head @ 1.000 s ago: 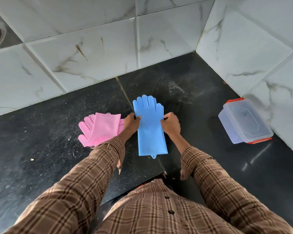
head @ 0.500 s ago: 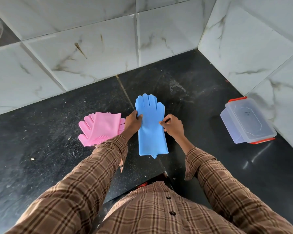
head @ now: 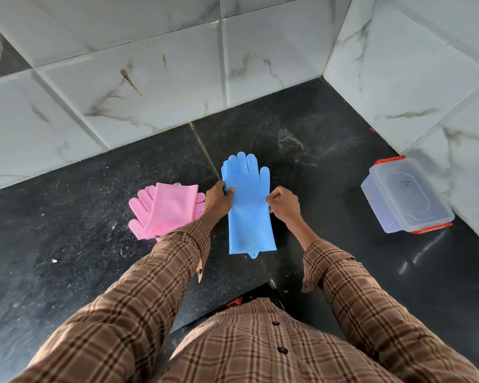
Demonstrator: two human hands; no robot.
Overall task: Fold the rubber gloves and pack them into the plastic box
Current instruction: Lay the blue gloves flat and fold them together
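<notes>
On the dark counter (head: 67, 272), toward its left part, the pink gloves (head: 163, 211) lay already folded in a flat bundle, with their fingers pointing to the left edge and the ribbed side showing at the near rim of the bundle. Just beside them, to the right, the left hand (head: 217, 201) held the left edge of the blue glove (head: 249, 214); its thumb lay on top of the rubber and the other fingers were curled at the edge, so it pinched the glove near the palm part. The blue glove lay flat and full length in the middle of the counter, its fingers pointing to the back wall and its cuff toward the near edge. The right hand (head: 284, 203) was at the right edge of the same glove, its fingers curled in; it appeared to pinch that edge, though the contact itself was small and hard to see.

Far to the right, in the corner where the counter meets the side wall, the plastic box (head: 407, 194) stood with its lid on and its red clips at both ends, well apart from the gloves.

In my judgement the step in hand was the folding of the blue glove, which was not yet begun. The next move would call for bringing one end evenly over the other, and later the box must be opened.
</notes>
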